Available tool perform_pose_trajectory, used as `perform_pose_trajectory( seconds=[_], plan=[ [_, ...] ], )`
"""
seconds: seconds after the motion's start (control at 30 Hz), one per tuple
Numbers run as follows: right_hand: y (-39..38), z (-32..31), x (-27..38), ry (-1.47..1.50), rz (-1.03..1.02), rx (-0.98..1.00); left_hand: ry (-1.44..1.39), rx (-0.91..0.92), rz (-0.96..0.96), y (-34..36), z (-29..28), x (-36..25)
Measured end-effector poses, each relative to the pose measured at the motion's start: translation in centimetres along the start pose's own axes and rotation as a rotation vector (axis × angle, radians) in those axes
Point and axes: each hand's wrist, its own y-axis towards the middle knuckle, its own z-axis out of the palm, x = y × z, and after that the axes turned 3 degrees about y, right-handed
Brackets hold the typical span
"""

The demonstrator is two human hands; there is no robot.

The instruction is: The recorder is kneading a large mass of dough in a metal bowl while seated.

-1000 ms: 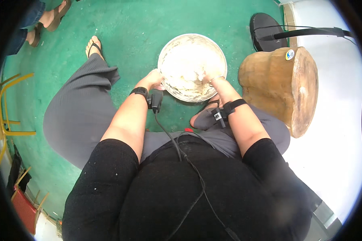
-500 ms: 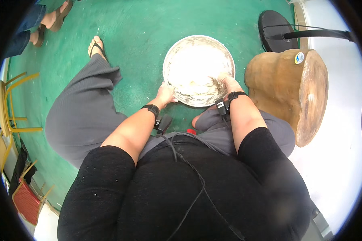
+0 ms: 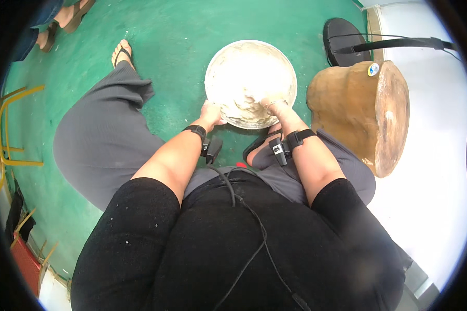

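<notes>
A wide round bowl [image 3: 250,124] stands on the green floor before me, with a thick, pale dough-like mass [image 3: 249,99] inside. Much of that mass is washed out by glare. At the bowl's near left side my left hand [image 3: 211,113] is closed on the rim, thumb side up. My right hand [image 3: 276,105] reaches over the near right rim into the pale mass. Its fingers are lost in the glare and the mass, so their pose is hidden. A thin band circles the right wrist.
A wooden stump stool [image 3: 355,114] stands right of the bowl, close to my right knee. Behind it is a black round stand base [image 3: 346,41]. A yellow-framed chair [image 3: 21,127] is at far left. Another person's sandalled feet [image 3: 70,20] show at upper left.
My right hand has shifted left and nearer to me within the bowl, and the mass beside it has changed shape. My left hand stays on the rim. The whole view has shifted slightly.
</notes>
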Motion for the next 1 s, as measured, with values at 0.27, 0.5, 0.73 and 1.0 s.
perform_pose_trajectory(
  seconds=[0.27, 0.5, 0.73, 1.0],
  plan=[
    [-3.9, 0.4, 7.3, 0.472, 0.062, -0.334, -0.119, -0.037, 0.000, 0.7, -0.1, 2.0],
    [-2.0, 2.3, 9.2, 0.285, 0.018, -0.251, 0.000, -0.100, 0.090, 1.0, -0.3, 2.6],
    [1.4, 1.3, 7.5, 0.288, -0.010, -0.055, 0.263, -0.024, 0.134, 0.8, -0.9, 1.6],
    [6.2, 1.1, 7.5, 0.243, 0.105, 0.005, 0.418, 0.156, 0.110, 3.4, -3.6, 2.0]
  ],
)
